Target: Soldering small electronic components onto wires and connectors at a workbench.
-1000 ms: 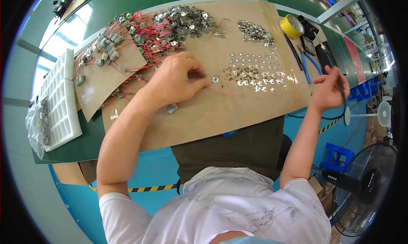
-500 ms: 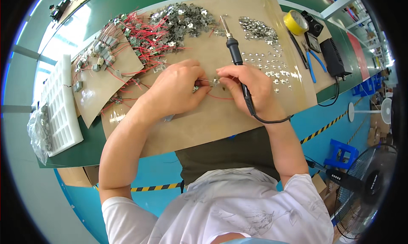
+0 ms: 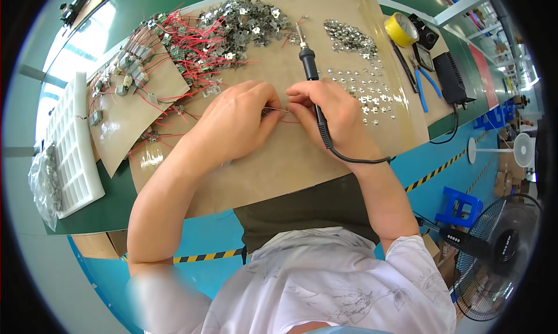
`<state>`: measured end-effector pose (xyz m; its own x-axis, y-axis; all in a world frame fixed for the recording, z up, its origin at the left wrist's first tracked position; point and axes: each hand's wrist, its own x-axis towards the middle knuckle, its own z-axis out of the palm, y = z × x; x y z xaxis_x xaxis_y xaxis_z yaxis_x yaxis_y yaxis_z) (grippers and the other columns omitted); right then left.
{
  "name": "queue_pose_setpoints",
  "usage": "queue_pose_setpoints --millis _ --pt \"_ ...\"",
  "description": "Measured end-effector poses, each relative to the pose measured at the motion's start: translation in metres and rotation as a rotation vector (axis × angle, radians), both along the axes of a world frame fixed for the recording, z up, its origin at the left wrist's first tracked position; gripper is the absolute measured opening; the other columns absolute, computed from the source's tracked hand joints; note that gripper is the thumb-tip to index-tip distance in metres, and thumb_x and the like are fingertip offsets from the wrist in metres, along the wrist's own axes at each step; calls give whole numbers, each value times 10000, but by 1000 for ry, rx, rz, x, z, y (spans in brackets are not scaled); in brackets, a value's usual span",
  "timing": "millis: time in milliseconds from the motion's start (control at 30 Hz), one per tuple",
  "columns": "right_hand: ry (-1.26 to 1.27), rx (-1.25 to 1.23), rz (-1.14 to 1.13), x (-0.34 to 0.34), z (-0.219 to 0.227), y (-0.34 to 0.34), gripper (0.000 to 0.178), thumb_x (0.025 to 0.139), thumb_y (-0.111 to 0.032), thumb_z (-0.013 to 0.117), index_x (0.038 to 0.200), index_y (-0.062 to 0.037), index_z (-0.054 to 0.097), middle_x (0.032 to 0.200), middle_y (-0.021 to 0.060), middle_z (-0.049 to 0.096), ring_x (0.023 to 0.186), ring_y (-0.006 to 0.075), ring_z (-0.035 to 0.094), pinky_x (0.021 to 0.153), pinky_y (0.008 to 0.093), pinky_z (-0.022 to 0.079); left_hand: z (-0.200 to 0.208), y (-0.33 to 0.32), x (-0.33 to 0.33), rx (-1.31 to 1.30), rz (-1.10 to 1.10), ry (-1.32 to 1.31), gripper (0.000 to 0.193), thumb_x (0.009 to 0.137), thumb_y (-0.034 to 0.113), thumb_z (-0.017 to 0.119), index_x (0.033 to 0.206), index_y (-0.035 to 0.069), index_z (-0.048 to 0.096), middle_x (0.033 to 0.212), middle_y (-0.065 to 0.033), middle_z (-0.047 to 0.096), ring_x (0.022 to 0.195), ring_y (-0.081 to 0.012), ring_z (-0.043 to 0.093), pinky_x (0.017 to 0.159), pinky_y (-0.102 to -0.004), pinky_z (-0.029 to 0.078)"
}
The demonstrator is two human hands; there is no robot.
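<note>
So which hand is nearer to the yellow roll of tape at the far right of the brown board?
The right hand. It lies below and left of the yellow roll of tape, holding the black soldering iron. The left hand lies farther left, beyond the right hand.

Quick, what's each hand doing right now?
Left hand: pinched shut on a thin wire.
Right hand: closed on the soldering iron, fingertips meeting the left hand's.
</note>
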<state>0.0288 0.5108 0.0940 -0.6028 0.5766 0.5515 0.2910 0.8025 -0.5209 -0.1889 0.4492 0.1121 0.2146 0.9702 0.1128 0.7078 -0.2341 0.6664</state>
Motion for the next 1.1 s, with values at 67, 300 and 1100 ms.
queue_pose_setpoints --millis 67,300,1100 --pt "20 23 -24 1 1 -2 319 920 40 768 1222 -36 699 962 125 762 864 263 767 760 352 618 -1 0 -1 -6 -27 -6 149 935 136 724 983 -4 705 959 -212 718 914 -425 706 829 -498 561" --pt "207 -251 -51 42 -7 -22 596 1101 -330 625 1530 59 483 1156 188 788 880 191 775 808 340 640 -2 0 3 -8 3 14 134 929 122 723 957 -9 718 958 -192 705 904 -420 697 826 -496 561" --pt "12 105 -48 -2 -6 -6 339 833 71 809 1144 -34 726 887 128 710 764 313 651 705 410 529 -2 1 0 15 -5 -10 128 946 95 708 971 -30 700 1002 -199 689 940 -437 682 824 -500 544"
